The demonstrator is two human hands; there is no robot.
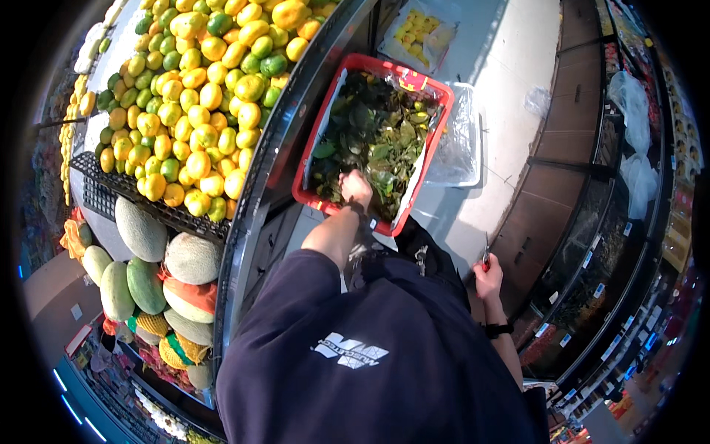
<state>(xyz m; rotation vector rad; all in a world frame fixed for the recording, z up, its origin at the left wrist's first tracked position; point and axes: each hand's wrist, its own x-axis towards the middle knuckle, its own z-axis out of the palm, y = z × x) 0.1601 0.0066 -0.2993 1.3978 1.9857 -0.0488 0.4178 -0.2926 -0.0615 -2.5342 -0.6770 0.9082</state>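
My left hand reaches down into a red plastic crate lined with clear plastic and filled with dark green leaves. Its fingers are buried among the leaves at the crate's near end, so what they hold is hidden. My right hand hangs lower on the right, closed around small red-handled shears that point up. A dark band sits on that wrist.
A sloped stand of yellow and green citrus fills the left, edged by a dark metal rail. Melons and pineapples lie below it. A clear empty bin and a bag of yellow fruit sit on the floor; shelving runs along the right.
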